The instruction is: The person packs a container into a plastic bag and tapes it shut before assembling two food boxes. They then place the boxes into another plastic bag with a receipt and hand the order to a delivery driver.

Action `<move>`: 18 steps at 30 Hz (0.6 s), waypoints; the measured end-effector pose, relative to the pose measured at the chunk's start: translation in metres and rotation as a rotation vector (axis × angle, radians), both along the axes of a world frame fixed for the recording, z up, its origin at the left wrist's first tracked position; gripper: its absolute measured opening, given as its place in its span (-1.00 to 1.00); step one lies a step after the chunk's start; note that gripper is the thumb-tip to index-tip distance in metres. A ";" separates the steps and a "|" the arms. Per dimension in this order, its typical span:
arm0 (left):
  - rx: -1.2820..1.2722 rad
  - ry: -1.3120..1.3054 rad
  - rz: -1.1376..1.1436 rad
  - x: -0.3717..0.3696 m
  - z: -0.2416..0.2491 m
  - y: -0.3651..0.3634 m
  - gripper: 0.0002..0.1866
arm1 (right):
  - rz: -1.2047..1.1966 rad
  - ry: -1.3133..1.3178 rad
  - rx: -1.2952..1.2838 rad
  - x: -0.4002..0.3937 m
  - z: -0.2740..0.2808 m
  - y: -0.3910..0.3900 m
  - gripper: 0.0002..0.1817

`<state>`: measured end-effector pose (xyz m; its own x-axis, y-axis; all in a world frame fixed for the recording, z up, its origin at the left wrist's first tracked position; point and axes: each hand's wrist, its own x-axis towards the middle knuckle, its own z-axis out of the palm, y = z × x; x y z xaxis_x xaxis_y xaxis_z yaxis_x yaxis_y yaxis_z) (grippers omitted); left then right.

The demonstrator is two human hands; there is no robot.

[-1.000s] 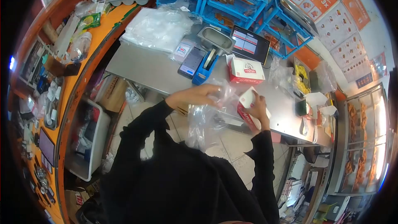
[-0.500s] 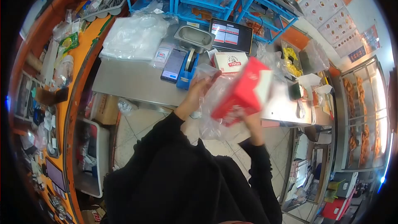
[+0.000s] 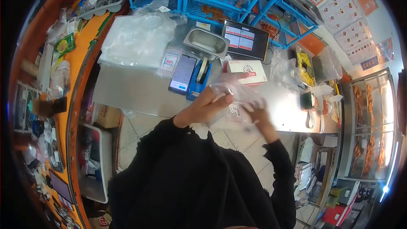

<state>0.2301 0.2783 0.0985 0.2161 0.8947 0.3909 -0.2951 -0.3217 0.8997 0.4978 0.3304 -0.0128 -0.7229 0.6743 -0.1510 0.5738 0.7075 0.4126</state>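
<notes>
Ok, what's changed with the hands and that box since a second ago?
The box moved down into the clear bag. The right hand let go of it, fingers now spread alongside; the left hand still holds the bag. The phone, tape dispenser and other box stayed on the counter.

White rectangular cardboard box point(image 3: 252, 68): dark round emblem, red label. White cardboard box point(image 3: 233, 113) in clear, thin plastic bag point(image 3: 243, 94): dark-and-red print. Elongated plastic tape dispenser point(image 3: 194, 86): blue. Fabric sleeves point(image 3: 163, 138): black.
</notes>
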 end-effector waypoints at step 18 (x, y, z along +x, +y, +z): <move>0.096 0.157 -0.344 -0.019 0.009 0.010 -0.80 | 0.045 0.090 -0.374 -0.067 0.015 0.167 0.23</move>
